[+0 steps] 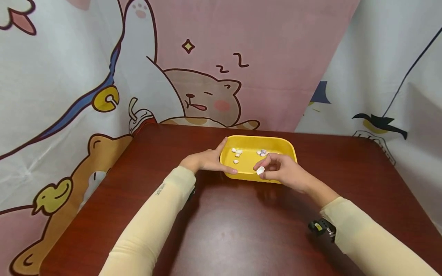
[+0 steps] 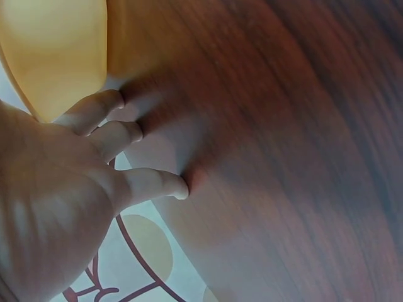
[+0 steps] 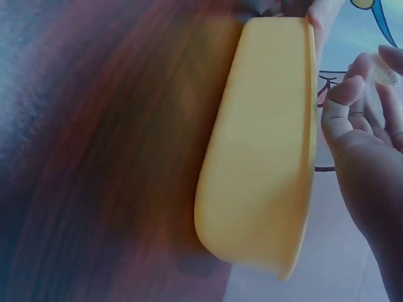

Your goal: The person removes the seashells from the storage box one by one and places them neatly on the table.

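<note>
A yellow tray (image 1: 248, 165) sits on the table, and several small white shells (image 1: 235, 161) lie in its left part. Another small cluster of shells (image 1: 263, 153) lies toward its right back. My left hand (image 1: 208, 158) spans the tray's left end, thumb along the near side and fingers stretched out; the left wrist view shows its fingers spread close to the tabletop. Over the near rim, my right hand (image 1: 290, 173) pinches a white shell (image 1: 260, 170) between thumb and fingers. In the right wrist view this shell (image 3: 385, 74) shows a ribbed surface, partly hidden by fingers.
The dark reddish wooden table (image 1: 221, 230) extends in front of the tray and to both sides. A cartoon-printed cloth (image 1: 269, 69) hangs behind the table's far edge and at its sides.
</note>
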A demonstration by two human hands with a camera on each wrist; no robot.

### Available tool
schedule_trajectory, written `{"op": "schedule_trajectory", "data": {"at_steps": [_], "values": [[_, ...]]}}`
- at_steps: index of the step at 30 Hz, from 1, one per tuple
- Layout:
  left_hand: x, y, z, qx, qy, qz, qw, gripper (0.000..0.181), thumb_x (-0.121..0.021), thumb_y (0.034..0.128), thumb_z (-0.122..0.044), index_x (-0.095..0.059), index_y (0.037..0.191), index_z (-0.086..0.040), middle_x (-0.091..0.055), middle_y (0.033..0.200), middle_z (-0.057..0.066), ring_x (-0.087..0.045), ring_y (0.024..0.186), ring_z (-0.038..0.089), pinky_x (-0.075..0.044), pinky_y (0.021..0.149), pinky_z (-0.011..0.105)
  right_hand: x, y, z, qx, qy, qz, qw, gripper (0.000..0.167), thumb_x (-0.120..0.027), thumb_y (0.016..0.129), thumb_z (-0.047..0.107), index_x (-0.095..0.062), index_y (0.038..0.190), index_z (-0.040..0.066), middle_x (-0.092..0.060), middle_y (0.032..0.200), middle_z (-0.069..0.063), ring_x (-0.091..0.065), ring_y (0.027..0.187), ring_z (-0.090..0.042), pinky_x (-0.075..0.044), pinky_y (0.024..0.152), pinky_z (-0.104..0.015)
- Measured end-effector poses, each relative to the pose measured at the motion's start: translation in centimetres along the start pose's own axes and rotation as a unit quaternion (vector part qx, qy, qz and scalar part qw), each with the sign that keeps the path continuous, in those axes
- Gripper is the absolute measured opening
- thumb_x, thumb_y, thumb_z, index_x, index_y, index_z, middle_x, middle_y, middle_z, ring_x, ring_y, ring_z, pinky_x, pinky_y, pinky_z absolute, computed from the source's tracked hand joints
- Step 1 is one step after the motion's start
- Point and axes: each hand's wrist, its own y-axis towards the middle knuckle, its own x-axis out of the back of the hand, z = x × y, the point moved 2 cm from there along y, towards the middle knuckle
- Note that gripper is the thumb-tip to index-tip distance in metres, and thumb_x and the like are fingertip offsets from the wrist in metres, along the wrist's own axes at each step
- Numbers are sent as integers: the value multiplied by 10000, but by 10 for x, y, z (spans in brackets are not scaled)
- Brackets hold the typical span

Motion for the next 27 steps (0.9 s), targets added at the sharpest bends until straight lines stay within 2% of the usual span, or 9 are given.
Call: {"op": "schedule_trajectory", "data": {"at_steps": [3,7,11,14,16,23,27], "values": [[0,0,0,-22,-77,-20,10000,1449,-787,689,-852,198,1669,-439,-494,1593,226,-564,1377,344,-432,1206,542,-5,-1,-2,210,-100,27,9997,199,-794,926,50,-659,1061,-5,-751,1107,-269,-733,878,-235,-631,819,-266],[-1,0,1,24,-26,32,10000,1441,-770,683,-876,208,1658,-464,-442,1639,233,-533,1427,352,-419,1217,546,-16,-4,-2,554,-832,73,9950,190,-831,914,110,-691,1038,70,-767,953,-95,-685,810,-143,-590,763,-237],[-1,0,0,32,43,10,10000,1431,-765,690,-874,202,1661,-462,-409,1664,241,-503,1468,364,-416,1216,554,-31,-6,-2,1029,-1755,120,9790,140,-842,921,154,-747,1023,148,-735,879,48,-660,797,-82,-572,748,-235],[0,-1,0,12,65,-29,10000,1430,-764,694,-868,188,1672,-443,-402,1668,246,-495,1478,372,-419,1208,564,-42,-6,-6,1210,-2180,295,9680,109,-821,942,146,-754,1028,144,-725,835,87,-648,749,-29,-572,726,-224],[0,-1,0,3,56,-27,10000,1434,-763,692,-872,189,1672,-440,-402,1669,247,-497,1476,374,-420,1205,568,-48,-5,-10,1220,-2328,333,9643,99,-815,946,140,-747,1018,127,-715,807,94,-630,712,-9,-566,698,-217],[0,0,1,-27,-34,22,10000,1434,-756,677,-896,217,1647,-487,-403,1669,243,-512,1455,372,-418,1205,566,-60,1,-23,996,-2397,109,9657,117,-848,915,139,-742,964,129,-707,819,88,-613,734,-13,-550,696,-210],[0,0,1,-3,5,-7,10000,1429,-757,677,-895,223,1640,-501,-395,1674,249,-507,1463,373,-418,1209,565,-71,5,-23,1154,-2550,196,9598,117,-854,913,161,-755,972,142,-693,822,93,-589,747,-5,-529,700,-203]]}}
